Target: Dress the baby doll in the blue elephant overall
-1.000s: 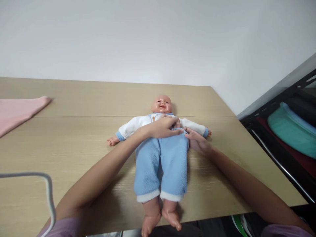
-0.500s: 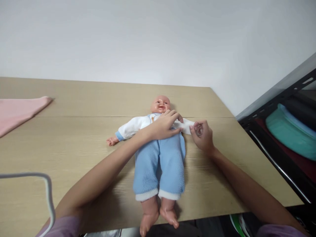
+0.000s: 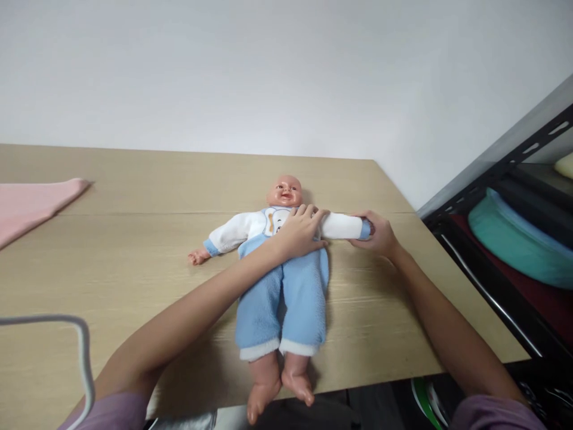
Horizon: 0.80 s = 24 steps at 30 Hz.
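A baby doll [image 3: 282, 275] lies face up on the wooden table [image 3: 134, 251], dressed in a white top and light blue fleece trousers, with its bare feet past the table's front edge. My left hand [image 3: 301, 232] presses flat on the doll's chest near the shoulder. My right hand [image 3: 378, 234] grips the end of the doll's sleeve [image 3: 342, 226], and the doll's arm is stretched straight out to the right. The doll's other arm lies out to the left, its small hand bare.
A pink cloth [image 3: 31, 203] lies at the table's left edge. A white hanger [image 3: 83, 358] shows at the lower left. A dark metal rack [image 3: 501, 239] to the right holds a teal cushion [image 3: 519, 239].
My right hand left the doll's waist, took the right sleeve's end and pulled that arm straight out. My left hand slid up from the waistband to the chest.
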Each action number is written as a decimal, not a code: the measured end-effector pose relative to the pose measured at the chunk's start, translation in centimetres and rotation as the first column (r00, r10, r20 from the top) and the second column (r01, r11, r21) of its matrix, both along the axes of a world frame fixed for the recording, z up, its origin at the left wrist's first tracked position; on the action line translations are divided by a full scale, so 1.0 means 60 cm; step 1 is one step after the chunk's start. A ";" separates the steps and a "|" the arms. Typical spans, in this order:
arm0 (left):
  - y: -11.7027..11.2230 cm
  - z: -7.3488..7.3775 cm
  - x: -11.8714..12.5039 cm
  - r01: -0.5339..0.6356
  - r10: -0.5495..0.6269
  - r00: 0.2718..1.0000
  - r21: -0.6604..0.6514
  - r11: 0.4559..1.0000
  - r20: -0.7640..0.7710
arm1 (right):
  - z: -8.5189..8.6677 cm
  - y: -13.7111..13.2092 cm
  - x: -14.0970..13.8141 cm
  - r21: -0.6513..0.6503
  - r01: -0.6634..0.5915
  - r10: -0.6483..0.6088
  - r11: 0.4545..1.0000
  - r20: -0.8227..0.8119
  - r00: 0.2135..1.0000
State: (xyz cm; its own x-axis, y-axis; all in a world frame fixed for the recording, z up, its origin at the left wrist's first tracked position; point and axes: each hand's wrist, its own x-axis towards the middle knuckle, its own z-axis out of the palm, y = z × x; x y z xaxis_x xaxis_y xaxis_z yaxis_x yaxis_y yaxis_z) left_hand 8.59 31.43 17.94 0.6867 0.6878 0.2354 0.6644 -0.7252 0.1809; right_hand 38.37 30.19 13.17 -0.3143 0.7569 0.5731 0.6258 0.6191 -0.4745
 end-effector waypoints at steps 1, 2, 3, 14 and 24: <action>-0.002 -0.001 0.000 -0.014 0.014 1.000 0.007 1.000 0.022 | 0.006 -0.006 -0.012 0.003 0.004 -0.004 1.000 -0.056 0.998; -0.003 -0.001 -0.001 -0.027 0.027 0.999 0.012 1.000 0.042 | 0.012 -0.012 -0.024 -0.007 -0.005 0.004 1.000 -0.106 0.994; -0.005 -0.002 -0.001 -0.035 0.034 0.998 0.016 0.999 0.057 | 0.016 -0.018 -0.038 -0.031 -0.024 0.019 0.999 -0.153 0.988; 0.024 -0.033 -0.035 -0.004 0.015 0.864 -0.023 1.000 0.503 | -0.035 -0.020 -0.095 -0.258 -0.176 0.093 0.950 -0.304 0.948; 0.042 -0.041 -0.052 0.035 -0.026 0.735 0.001 0.999 0.678 | -0.058 -0.026 -0.117 -0.286 -0.281 0.291 0.916 -0.006 0.957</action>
